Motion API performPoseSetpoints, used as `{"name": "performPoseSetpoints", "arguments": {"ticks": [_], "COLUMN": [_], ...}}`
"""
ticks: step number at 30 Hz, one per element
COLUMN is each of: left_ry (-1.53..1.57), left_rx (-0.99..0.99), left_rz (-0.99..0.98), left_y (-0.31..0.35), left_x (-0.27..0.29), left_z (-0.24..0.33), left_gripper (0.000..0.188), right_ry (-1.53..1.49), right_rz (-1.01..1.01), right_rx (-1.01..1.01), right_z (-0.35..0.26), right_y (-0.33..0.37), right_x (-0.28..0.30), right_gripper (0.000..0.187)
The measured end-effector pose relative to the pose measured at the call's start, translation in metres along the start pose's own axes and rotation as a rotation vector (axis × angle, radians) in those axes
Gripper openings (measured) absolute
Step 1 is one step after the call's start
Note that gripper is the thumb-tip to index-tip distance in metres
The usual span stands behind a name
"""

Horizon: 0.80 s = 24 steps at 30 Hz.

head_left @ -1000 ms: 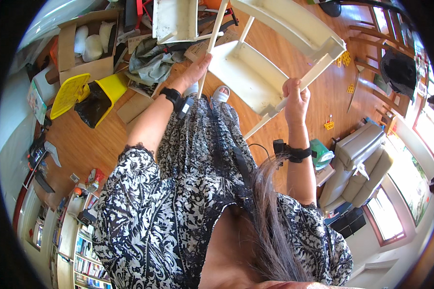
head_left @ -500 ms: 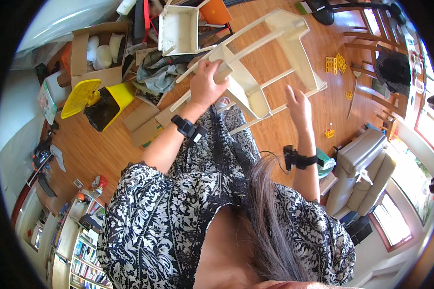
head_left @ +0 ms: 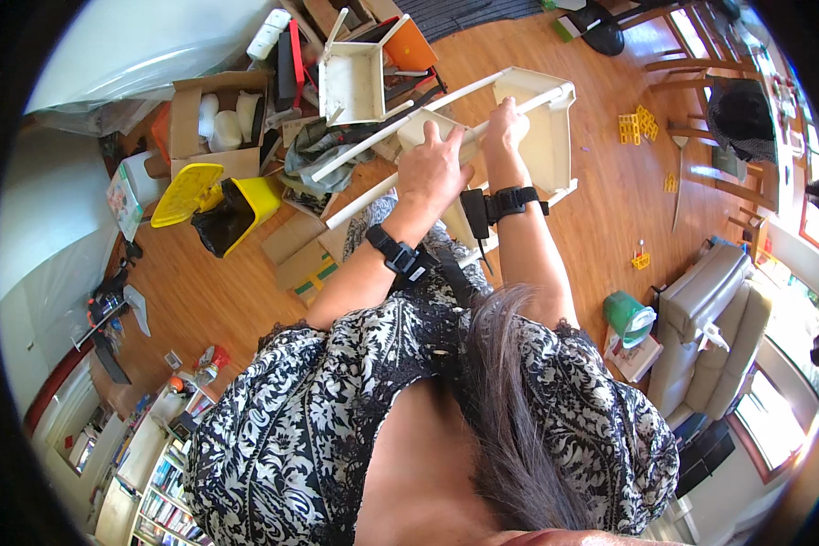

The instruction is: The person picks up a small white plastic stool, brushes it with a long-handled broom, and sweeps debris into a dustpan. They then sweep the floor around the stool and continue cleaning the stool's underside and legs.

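A cream plastic shelf rack [head_left: 549,136], made of trays joined by long poles, is held tilted in front of me above the floor. My left hand [head_left: 432,166] is closed on the rack near its middle tray, fingers over the tray's edge and a pole. Beside it, my right hand [head_left: 505,127] is wrapped round the upper pole, close to the far tray. Two bare poles stick out to the left of the rack. Both wrists wear black straps with small devices. My hands and forearms hide part of the middle tray and the lower poles.
To the left stand a yellow bin [head_left: 237,214] with its lid up and a cardboard box [head_left: 187,123] of white containers. Another cream tray with legs [head_left: 352,82] lies on clutter. Yellow plastic pieces [head_left: 638,126] lie on the floor at right, near chairs; a grey armchair [head_left: 692,309] stands closer.
My right hand has moved left and away from me, from free in the air onto the rack's pole. The rack has tilted and shifted; my left hand has moved slightly right and nearer.
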<state>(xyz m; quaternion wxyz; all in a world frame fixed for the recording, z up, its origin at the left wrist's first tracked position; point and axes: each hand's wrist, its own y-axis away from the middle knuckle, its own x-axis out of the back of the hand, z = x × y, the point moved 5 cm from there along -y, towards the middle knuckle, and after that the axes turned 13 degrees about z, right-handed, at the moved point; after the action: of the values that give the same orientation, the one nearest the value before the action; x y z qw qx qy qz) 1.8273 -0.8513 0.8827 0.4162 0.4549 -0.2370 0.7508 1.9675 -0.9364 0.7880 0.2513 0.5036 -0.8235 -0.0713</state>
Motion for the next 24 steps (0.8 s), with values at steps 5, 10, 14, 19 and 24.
{"name": "performPoseSetpoints", "arguments": {"ticks": [5, 10, 14, 19, 24], "left_ry": [-0.027, -0.076, -0.104, -0.085, -0.123], "left_rx": [-0.037, -0.073, -0.180, -0.347, -0.588], "left_rz": [0.049, 0.117, 0.277, 0.579, 0.507], "left_y": [0.067, 0.103, 0.062, 0.076, 0.098], "left_x": [-0.001, 0.037, 0.064, 0.063, 0.069], "left_z": [0.069, 0.162, 0.151, 0.151, 0.154], "left_gripper": [0.054, 0.053, 0.057, 0.063, 0.066], "right_ry": [-0.010, -0.025, -0.095, 0.315, 0.758], "right_rz": [-0.116, -0.428, -0.526, -0.849, -0.597], "right_rx": [-0.097, -0.150, -0.214, 0.213, 1.215], "right_z": [-0.010, -0.075, -0.102, -0.138, -0.248], "right_y": [-0.070, -0.071, -0.040, -0.037, 0.017], "right_x": [0.082, 0.163, 0.143, 0.203, 0.267], "right_gripper": [0.032, 0.026, 0.033, 0.043, 0.026]}}
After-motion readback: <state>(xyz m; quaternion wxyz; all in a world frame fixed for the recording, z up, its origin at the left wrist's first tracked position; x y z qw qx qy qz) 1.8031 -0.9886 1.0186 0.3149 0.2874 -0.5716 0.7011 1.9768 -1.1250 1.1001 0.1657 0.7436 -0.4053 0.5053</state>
